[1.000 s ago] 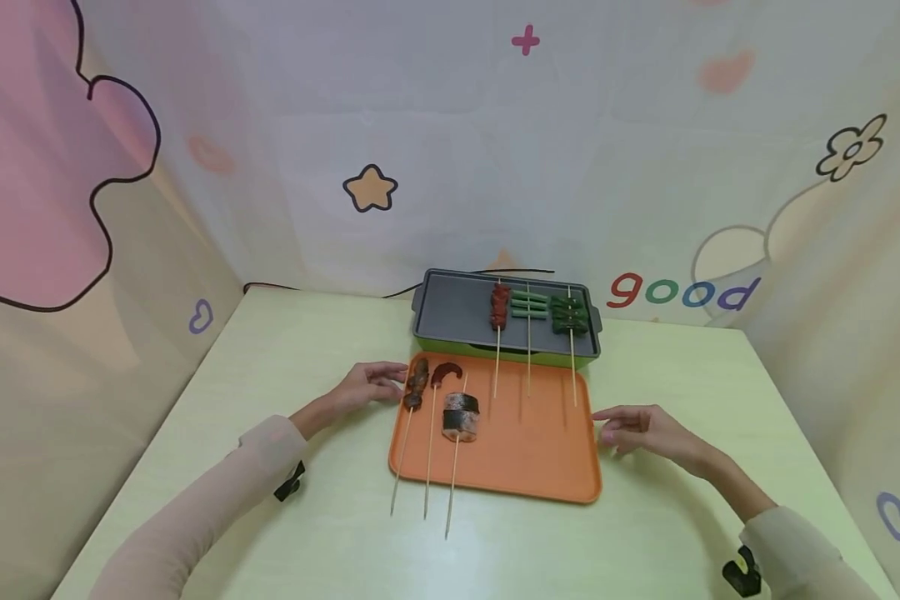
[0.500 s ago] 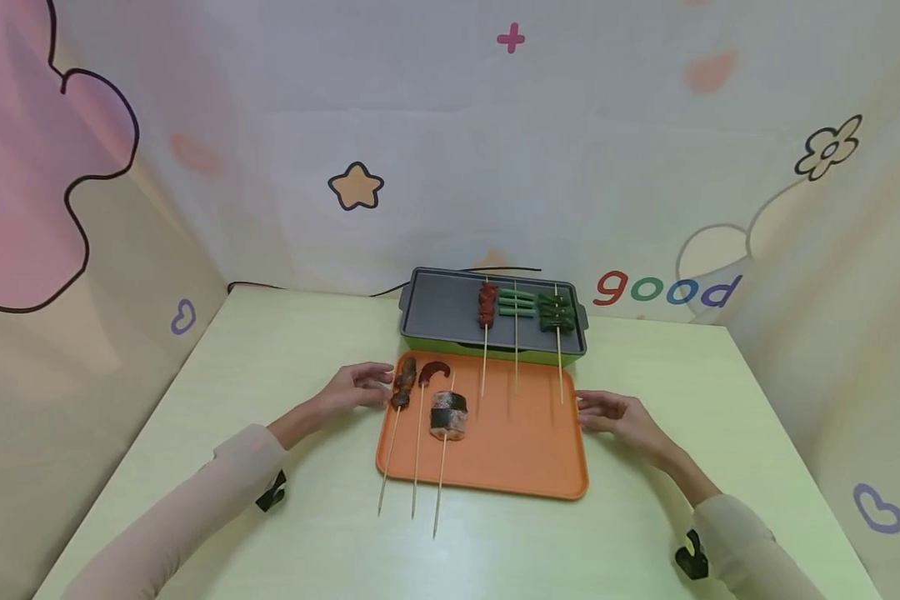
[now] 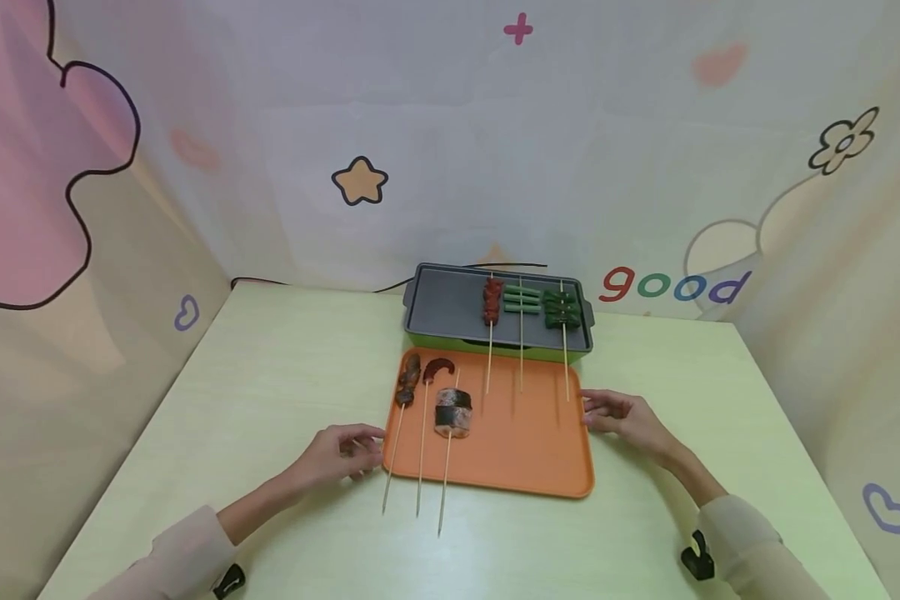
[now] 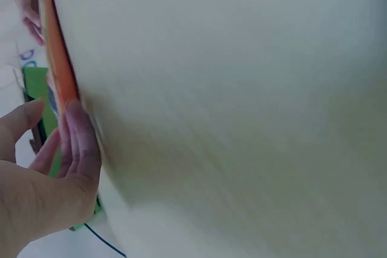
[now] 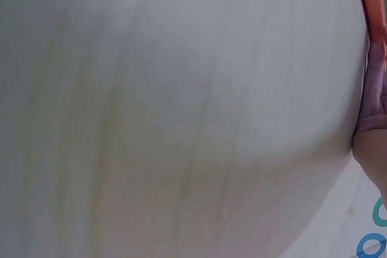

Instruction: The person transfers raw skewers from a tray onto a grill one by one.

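An orange tray point(image 3: 521, 454) lies on the table. At its left edge, near the front corner, my left hand point(image 3: 341, 454) touches the side with extended fingers; in the left wrist view the thumb stands apart from them. My right hand point(image 3: 630, 423) has its fingertips against the tray's right edge, and in the right wrist view its fingers look fairly straight. On the tray's left half lie a brown skewer point(image 3: 408, 379), a dark red curled skewer point(image 3: 438, 368) that looks like a tentacle, and a pale skewer with a black band point(image 3: 453, 412). Their sticks overhang the front edge.
Behind the tray stands a green grill with a grey top point(image 3: 446, 300). On it lie a red skewer point(image 3: 491, 302), a green-stalk skewer point(image 3: 522, 298) and a dark green leafy skewer point(image 3: 562, 309), sticks reaching over the tray. A printed curtain point(image 3: 450, 183) surrounds the table point(image 3: 307, 350).
My left hand has slid toward me along the tray's left side, from beside the brown skewer to the front corner. My right hand has come in to the tray's right edge.
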A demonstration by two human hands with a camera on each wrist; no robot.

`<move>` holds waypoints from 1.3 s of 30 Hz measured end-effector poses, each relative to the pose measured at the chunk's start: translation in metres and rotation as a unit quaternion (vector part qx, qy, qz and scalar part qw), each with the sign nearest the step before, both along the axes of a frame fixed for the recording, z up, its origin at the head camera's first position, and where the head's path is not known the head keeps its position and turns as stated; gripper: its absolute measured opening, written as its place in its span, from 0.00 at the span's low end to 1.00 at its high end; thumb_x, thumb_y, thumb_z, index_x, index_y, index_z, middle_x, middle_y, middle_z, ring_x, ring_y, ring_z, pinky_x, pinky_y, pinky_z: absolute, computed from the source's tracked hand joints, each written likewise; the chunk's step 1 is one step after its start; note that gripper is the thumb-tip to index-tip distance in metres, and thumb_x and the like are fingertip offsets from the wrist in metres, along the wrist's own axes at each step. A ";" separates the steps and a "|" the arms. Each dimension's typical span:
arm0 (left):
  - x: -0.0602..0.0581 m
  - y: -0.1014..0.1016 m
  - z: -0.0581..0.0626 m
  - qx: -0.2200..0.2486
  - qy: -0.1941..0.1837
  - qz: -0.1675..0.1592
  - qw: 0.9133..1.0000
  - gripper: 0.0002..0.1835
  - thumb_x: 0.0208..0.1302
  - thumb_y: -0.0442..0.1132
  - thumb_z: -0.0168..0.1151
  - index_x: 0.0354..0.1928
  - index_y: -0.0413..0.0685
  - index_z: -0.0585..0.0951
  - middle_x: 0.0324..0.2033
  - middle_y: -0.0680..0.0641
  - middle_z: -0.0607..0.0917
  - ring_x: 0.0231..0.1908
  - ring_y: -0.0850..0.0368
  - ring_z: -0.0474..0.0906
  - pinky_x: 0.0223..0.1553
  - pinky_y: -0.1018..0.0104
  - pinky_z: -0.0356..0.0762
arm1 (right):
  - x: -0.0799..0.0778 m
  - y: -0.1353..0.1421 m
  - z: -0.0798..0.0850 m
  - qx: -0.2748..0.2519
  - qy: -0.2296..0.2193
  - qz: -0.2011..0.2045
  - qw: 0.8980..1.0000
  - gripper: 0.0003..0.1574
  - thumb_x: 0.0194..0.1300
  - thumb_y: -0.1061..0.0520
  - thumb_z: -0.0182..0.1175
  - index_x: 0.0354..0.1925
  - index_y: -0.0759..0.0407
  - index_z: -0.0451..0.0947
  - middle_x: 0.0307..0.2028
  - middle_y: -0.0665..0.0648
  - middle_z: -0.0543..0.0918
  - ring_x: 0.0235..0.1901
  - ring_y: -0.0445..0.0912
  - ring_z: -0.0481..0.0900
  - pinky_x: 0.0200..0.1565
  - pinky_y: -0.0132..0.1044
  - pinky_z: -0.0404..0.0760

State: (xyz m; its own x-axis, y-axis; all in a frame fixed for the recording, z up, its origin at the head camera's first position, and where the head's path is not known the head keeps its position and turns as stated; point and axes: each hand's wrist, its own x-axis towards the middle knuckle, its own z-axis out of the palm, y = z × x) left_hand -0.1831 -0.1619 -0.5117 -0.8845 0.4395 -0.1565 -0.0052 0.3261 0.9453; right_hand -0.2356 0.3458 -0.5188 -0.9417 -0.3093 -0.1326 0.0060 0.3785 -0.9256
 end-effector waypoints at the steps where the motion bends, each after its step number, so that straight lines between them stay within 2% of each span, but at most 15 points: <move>1: 0.004 0.000 0.001 0.002 -0.009 -0.007 1.000 0.21 0.69 0.36 0.66 0.62 0.35 0.80 0.41 0.41 0.87 0.35 0.55 0.84 0.33 0.66 0.86 | 0.000 0.000 0.001 0.003 -0.001 -0.002 1.000 0.34 0.68 0.63 0.65 0.69 0.72 0.70 0.45 0.56 0.90 0.42 0.33 0.86 0.41 0.26 0.83; 6: 0.017 0.006 0.004 0.014 -0.048 -0.021 0.999 0.28 0.68 0.35 0.66 0.67 0.31 0.73 0.42 0.40 0.89 0.35 0.55 0.86 0.34 0.64 0.87 | 0.000 -0.001 0.003 0.000 -0.002 -0.005 1.000 0.35 0.68 0.62 0.66 0.69 0.73 0.69 0.46 0.56 0.90 0.42 0.32 0.86 0.41 0.26 0.83; 10: 0.021 0.010 0.004 0.034 -0.083 -0.008 0.996 0.33 0.68 0.35 0.67 0.71 0.29 0.68 0.42 0.40 0.90 0.38 0.56 0.88 0.39 0.62 0.88 | 0.000 -0.003 0.005 -0.011 -0.001 -0.002 1.000 0.35 0.68 0.63 0.66 0.69 0.74 0.69 0.47 0.61 0.90 0.42 0.33 0.86 0.42 0.26 0.83; 14: 0.022 0.013 0.007 0.070 -0.135 0.006 0.988 0.35 0.68 0.34 0.67 0.73 0.29 0.65 0.41 0.43 0.91 0.40 0.56 0.89 0.44 0.60 0.89 | 0.001 -0.005 0.005 -0.013 -0.005 -0.002 1.000 0.35 0.69 0.63 0.65 0.69 0.73 0.69 0.49 0.65 0.88 0.42 0.32 0.86 0.41 0.26 0.82; 17: 0.023 0.014 0.009 0.095 -0.165 0.013 0.982 0.36 0.67 0.33 0.67 0.73 0.27 0.65 0.39 0.48 0.91 0.41 0.57 0.89 0.47 0.59 0.88 | 0.002 -0.005 0.005 -0.016 -0.004 -0.002 1.000 0.35 0.69 0.63 0.65 0.69 0.74 0.68 0.50 0.65 0.88 0.42 0.32 0.86 0.41 0.26 0.82; 20: 0.022 0.016 0.011 0.110 -0.180 0.015 0.977 0.35 0.66 0.31 0.67 0.71 0.26 0.65 0.37 0.53 0.90 0.41 0.59 0.88 0.49 0.59 0.88 | 0.003 -0.005 0.004 -0.021 -0.003 -0.003 1.000 0.35 0.68 0.63 0.65 0.69 0.74 0.69 0.48 0.60 0.89 0.42 0.32 0.86 0.42 0.25 0.81; 24: 0.022 0.018 0.013 0.122 -0.198 0.016 0.972 0.34 0.65 0.30 0.67 0.70 0.25 0.67 0.37 0.54 0.89 0.41 0.61 0.88 0.50 0.61 0.87 | 0.003 -0.004 0.003 -0.025 -0.001 -0.003 1.000 0.35 0.68 0.63 0.66 0.68 0.74 0.69 0.46 0.56 0.89 0.42 0.33 0.86 0.42 0.25 0.81; 31: 0.022 0.016 0.012 0.140 -0.224 0.029 0.964 0.31 0.64 0.26 0.66 0.67 0.25 0.69 0.38 0.53 0.88 0.41 0.60 0.88 0.50 0.62 0.87 | 0.004 -0.003 0.004 -0.027 -0.001 -0.006 1.000 0.35 0.68 0.63 0.66 0.68 0.74 0.69 0.46 0.56 0.90 0.42 0.33 0.86 0.43 0.24 0.82; 39: 0.026 0.013 0.010 0.138 -0.228 0.049 0.963 0.31 0.64 0.28 0.67 0.68 0.28 0.71 0.40 0.52 0.88 0.43 0.59 0.88 0.50 0.61 0.87 | 0.004 -0.003 0.003 -0.023 -0.002 -0.010 1.000 0.34 0.68 0.64 0.66 0.68 0.75 0.69 0.47 0.60 0.89 0.41 0.32 0.86 0.42 0.25 0.81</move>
State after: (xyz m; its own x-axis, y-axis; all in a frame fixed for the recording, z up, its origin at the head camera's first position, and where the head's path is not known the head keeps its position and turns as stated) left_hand -0.1569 -0.1492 -0.5018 -0.7910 0.4373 -0.4279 -0.4582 0.0401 0.8880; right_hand -0.2318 0.3430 -0.5161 -0.9473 -0.2961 -0.1220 0.0166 0.3350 -0.9421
